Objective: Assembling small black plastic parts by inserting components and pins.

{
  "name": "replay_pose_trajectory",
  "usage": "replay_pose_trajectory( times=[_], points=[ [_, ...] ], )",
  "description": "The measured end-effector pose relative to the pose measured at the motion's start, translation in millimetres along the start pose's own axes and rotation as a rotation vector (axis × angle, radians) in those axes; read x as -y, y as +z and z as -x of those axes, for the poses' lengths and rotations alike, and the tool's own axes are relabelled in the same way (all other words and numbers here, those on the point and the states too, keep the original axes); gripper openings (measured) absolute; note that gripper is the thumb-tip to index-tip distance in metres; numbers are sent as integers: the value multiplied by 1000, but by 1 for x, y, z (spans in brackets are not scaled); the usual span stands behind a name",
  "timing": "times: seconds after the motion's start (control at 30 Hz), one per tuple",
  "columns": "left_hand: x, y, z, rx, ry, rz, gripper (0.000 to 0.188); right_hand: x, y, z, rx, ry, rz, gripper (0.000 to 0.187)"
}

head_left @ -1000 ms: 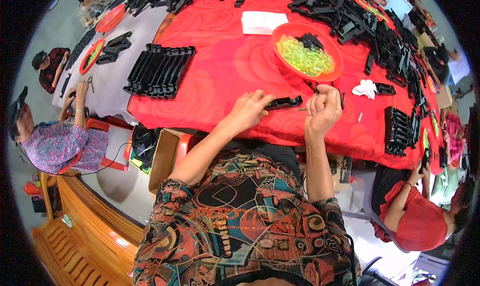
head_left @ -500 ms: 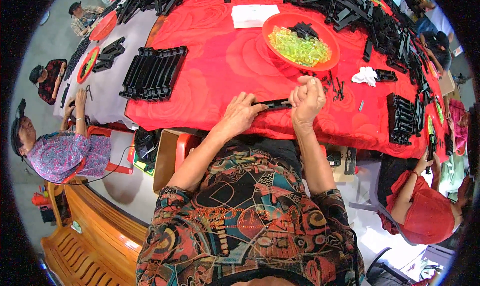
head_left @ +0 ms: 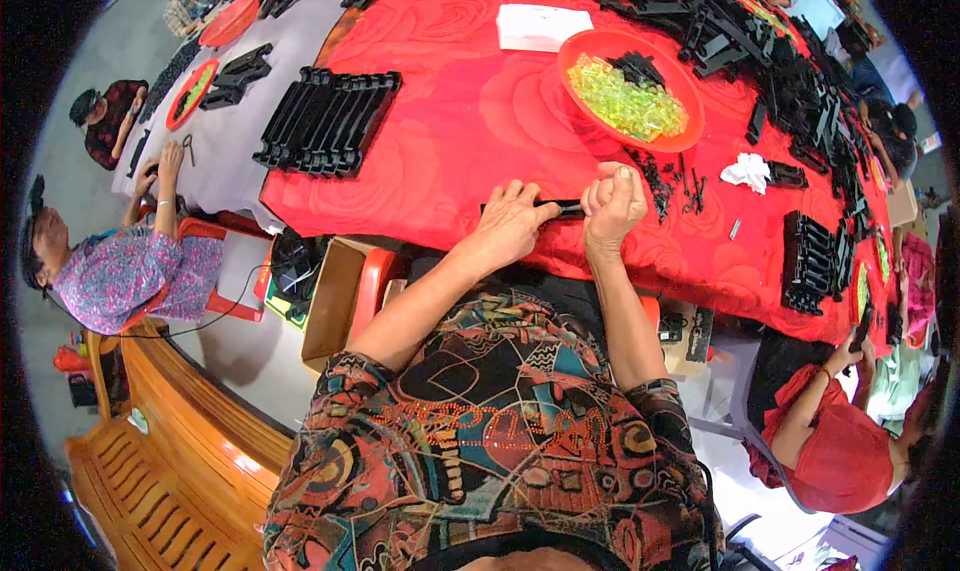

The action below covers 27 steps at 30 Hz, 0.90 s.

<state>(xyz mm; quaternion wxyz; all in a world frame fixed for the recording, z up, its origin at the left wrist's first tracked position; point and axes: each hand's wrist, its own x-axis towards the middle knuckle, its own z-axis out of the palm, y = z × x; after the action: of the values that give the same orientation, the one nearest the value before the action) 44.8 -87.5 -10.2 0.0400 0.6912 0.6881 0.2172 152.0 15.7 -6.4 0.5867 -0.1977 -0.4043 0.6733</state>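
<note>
Progress check, using the red bowl (head_left: pixel 682 75) as the marker. One long black piece (head_left: pixel 570 210) is in hand, on the near side of the bowl and a bit left of it. The left hand (head_left: pixel 512 223) grasps it, thumb laid along it, and the right hand (head_left: pixel 613 207) is clenched at its other end — can't tell what's inside that fist, if anything. I'd call this piece mid-work, since both hands are on it.

Well left of the bowl there's a neat row of black parts (head_left: pixel 330 121), side by side on the table (head_left: pixel 430 151). Looks like the sorted lot to me, but whether they're finished I can't say. Right of the bowl and nearer the wearer sits another lined-up batch (head_left: pixel 812 261).

As for what's left: plenty, I reckon. A big loose heap (head_left: pixel 715 31) sprawls beyond and right of the bowl, the bowl itself holds lots of yellow-green bits (head_left: pixel 625 101), and small dark bits (head_left: pixel 655 181) lie scattered just below its near rim — so supplies look nowhere near used up.
</note>
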Motion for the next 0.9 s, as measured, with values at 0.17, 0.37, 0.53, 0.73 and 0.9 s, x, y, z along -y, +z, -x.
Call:
replay_pose_trajectory(
  times=[0.17, 0.37, 0.53, 0.73, 0.9],
  points=[
    [-1, 4, 0, -33, -14, 16, 34, 1, -3, -3, -34, 6, -60, 23],
    [3, 8, 2, -77, 10, 15, 33, 2, -1, -3, -35, 32, -76, 23],
    [2, 7, 4, -75, 4, 11, 34, -2, 1, -2, -37, 52, -74, 26],
    [4, 2, -7, 8, 28, 15, 36, -6, -6, -6, -104, 62, -89, 35],
    [9, 6, -7, 29, 28, 88, 34, -13, -5, -7, -160, 70, -61, 36]
  ],
)
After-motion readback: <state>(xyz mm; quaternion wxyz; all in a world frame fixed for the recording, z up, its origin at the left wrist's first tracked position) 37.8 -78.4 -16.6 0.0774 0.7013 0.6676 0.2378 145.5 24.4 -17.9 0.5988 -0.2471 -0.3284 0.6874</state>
